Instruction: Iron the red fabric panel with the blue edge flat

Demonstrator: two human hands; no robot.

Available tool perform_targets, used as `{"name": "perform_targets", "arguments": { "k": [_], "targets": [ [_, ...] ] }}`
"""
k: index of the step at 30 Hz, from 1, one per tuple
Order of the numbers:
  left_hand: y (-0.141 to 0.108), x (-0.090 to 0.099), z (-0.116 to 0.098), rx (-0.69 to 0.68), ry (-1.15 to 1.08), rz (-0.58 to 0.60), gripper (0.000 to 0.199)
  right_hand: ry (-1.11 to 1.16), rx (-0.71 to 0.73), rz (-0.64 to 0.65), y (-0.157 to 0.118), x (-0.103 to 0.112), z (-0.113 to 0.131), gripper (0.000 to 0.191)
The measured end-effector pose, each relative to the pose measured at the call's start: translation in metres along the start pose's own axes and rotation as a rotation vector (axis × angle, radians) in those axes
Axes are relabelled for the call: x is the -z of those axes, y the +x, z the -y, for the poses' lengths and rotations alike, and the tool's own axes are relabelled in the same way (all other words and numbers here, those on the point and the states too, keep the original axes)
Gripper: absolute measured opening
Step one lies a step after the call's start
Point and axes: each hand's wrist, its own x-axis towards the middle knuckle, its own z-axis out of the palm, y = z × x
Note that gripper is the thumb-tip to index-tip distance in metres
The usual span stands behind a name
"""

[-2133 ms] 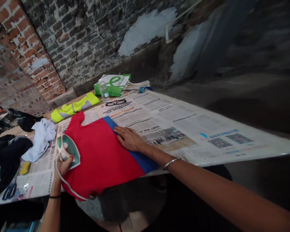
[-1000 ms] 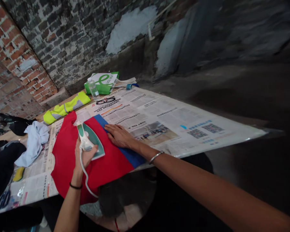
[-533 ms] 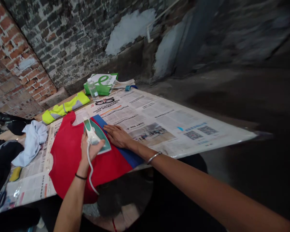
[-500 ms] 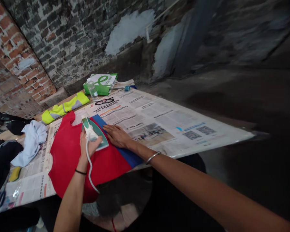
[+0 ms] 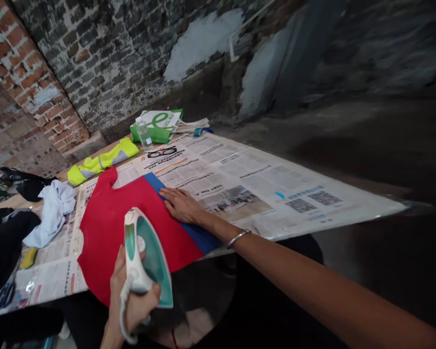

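My left hand (image 5: 132,295) is closed round the handle of a white and green iron (image 5: 145,257), which is held up above the near edge of the red cloth. The red cloth (image 5: 127,208) lies spread on the newspaper-covered table (image 5: 247,169). Along its right side runs a blue strip of fabric (image 5: 199,237). My right hand (image 5: 183,206) rests flat on the blue strip and the red edge, fingers stretched out.
Glasses (image 5: 162,152), a clear bottle (image 5: 144,134), a green and white bag (image 5: 160,126) and blue tape (image 5: 198,132) stand at the back. Leftwards lie a yellow garment (image 5: 103,160), pale cloth (image 5: 54,211), dark clothing (image 5: 7,242) and a yellow sponge (image 5: 29,258).
My left hand has lifted the iron off the red cloth and brought it nearer, toward the table's front edge. My right hand still lies on the blue strip. The view has shifted slightly.
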Motion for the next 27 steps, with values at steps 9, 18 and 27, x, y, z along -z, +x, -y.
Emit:
{"name": "perform_targets", "arguments": {
  "k": [9, 18, 27],
  "targets": [
    [-0.015, 0.065, 0.060, 0.182, 0.003, -0.210, 0.057, -0.004, -0.009, 0.012, -0.002, -0.004, -0.004, 0.056],
    [0.116, 0.069, 0.067, 0.235, -0.062, -0.276, 0.058, -0.017, -0.006, 0.017, -0.003, -0.005, -0.006, 0.056],
    [-0.002, 0.055, 0.059, 0.157, -0.015, -0.238, 0.063, 0.004, -0.004, -0.008, -0.001, -0.009, -0.010, 0.055]
  ]
}}
